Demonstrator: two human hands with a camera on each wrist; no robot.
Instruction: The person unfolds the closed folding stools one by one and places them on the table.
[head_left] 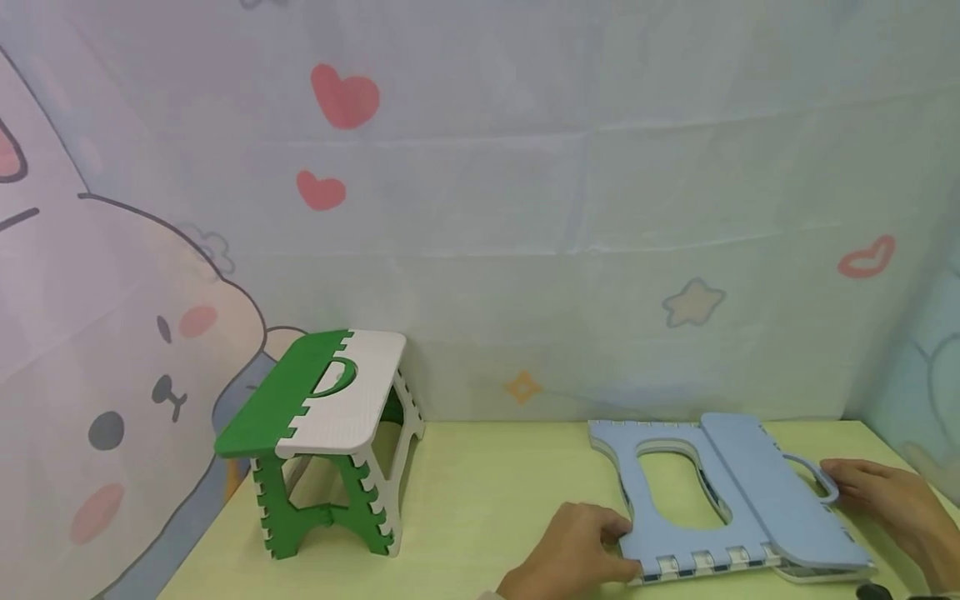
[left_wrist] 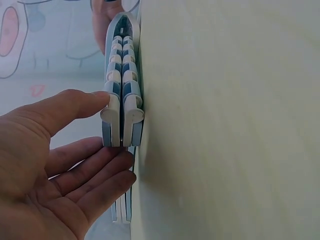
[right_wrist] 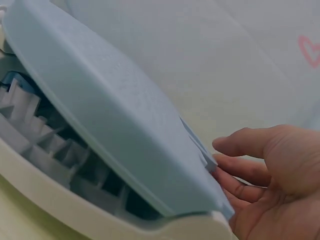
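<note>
A light-blue and white folding stool [head_left: 757, 492] lies folded flat on the table at the right. Its leg frame, with a large opening, points left; the top with its loop handle [head_left: 813, 477] is on the right. My left hand [head_left: 573, 550] pinches the near left corner of the leg frame [left_wrist: 122, 107] between thumb and index finger, other fingers spread loosely beside it. With relaxed fingertips my right hand [head_left: 888, 504] touches the outer edge by the handle. In the right wrist view its thumb stands apart from the handle. White ribs show under the blue top panel [right_wrist: 115, 100].
A green and white folding stool [head_left: 330, 400] stands unfolded at the table's left. Bare pale yellow tabletop [head_left: 480, 492] lies between the two stools. Behind the table hangs a printed cloth [head_left: 480, 333] with hearts, a star and a rabbit figure.
</note>
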